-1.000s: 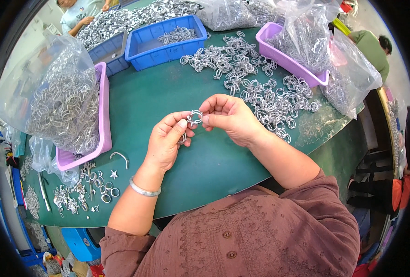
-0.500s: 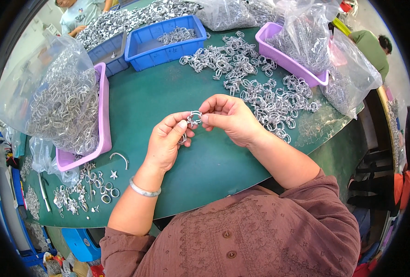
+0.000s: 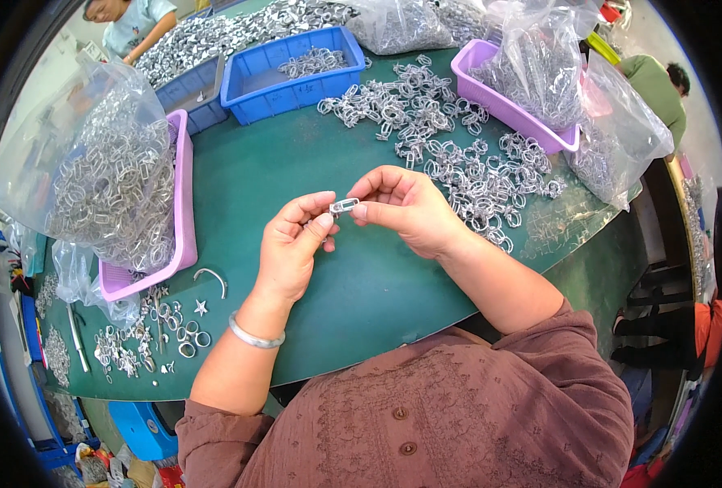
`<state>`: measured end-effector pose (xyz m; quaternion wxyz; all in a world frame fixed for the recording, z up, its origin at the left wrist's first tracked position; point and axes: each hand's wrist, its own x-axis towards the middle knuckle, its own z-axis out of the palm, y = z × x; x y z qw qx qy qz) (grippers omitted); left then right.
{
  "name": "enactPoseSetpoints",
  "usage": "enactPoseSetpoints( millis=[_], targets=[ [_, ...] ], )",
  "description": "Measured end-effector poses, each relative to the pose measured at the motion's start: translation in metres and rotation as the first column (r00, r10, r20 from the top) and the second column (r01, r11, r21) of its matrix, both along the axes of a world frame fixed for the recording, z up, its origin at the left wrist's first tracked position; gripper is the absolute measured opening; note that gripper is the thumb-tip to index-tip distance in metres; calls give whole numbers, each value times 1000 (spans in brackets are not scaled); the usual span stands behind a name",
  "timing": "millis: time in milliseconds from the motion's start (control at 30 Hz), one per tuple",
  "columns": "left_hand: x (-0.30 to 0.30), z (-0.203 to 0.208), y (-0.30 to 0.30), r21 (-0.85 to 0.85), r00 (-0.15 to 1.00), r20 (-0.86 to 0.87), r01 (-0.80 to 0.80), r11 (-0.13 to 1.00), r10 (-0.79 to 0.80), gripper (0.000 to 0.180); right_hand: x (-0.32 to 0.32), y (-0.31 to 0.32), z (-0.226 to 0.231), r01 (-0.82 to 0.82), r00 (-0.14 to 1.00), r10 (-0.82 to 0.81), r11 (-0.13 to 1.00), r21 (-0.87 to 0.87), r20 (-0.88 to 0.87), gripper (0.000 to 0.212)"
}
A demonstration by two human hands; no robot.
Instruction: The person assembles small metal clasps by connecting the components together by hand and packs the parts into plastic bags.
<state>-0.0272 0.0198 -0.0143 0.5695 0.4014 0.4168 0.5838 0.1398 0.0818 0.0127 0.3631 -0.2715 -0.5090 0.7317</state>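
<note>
Metal piece (image 3: 344, 206), probably a ring, in grip of left fingers (image 3: 310, 233) and right fingers (image 3: 379, 214)

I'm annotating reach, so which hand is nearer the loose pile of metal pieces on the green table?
Right. The right hand is just left of the pile; the left hand is farther left, beyond the right one.

Green table (image 3: 255, 171), pale wall (image 3: 61, 41), blue stool (image 3: 139, 431) perhaps
</note>
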Motion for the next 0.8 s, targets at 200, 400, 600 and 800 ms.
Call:
enactPoseSetpoints(
  millis=[200,400,600,800],
  targets=[
    [4,1,-1,241,984,-132,-84,967,118,35,0,0,-6,-25,993,38,993,113,-109,22],
    [4,2,-2,305,977,-153,-97,948,149,43,-1,-3,-4,-5,996,27,972,236,-88,28],
    [4,3,-2,288,977,-152,-98,953,146,43,-1,-4,-5,-26,993,56,965,259,-106,32],
    [3,1,0,199,995,-49,-72,977,83,39,0,-1,-9,-31,994,62,953,301,-92,34]
  ],
)
